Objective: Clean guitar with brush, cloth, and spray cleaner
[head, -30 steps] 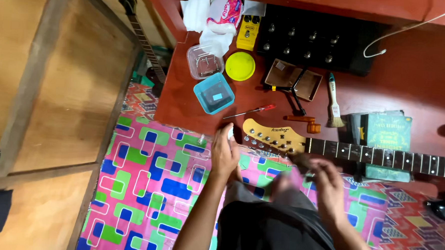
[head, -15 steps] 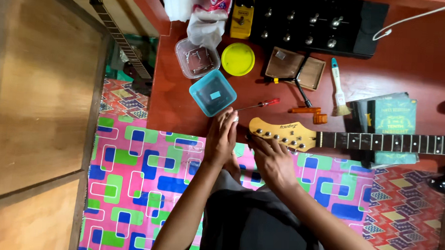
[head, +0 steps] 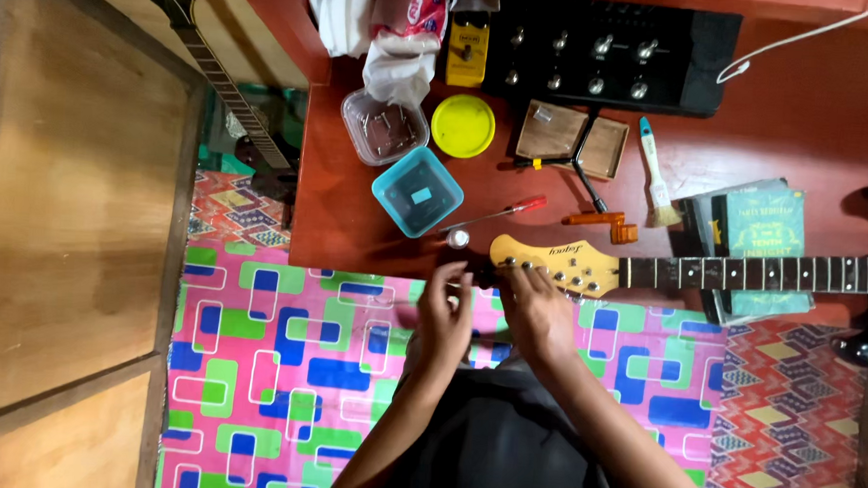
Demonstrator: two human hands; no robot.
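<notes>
An electric guitar lies across the red table (head: 811,104), its pale wooden headstock (head: 550,263) pointing left and its dark neck (head: 764,272) running to the right edge. My right hand (head: 536,312) rests on the lower edge of the headstock, fingers at the tuning pegs. My left hand (head: 445,313) is just left of the headstock tip, fingers curled and pinched together; whether it holds anything is too small to tell. A small silver round part (head: 459,238) lies on the table just above my left hand.
A red-handled screwdriver (head: 499,214), a teal square tub (head: 418,192), a clear tub (head: 383,127), a yellow lid (head: 463,125), an orange string winder (head: 601,222), a brush (head: 655,176), books (head: 757,229) and a black pedal board (head: 608,47) lie on the table. Another guitar (head: 222,79) leans at left.
Both hands have come together at the headstock tip; the right hand moved left from the lap area onto the headstock. The camera view shifted slightly.
</notes>
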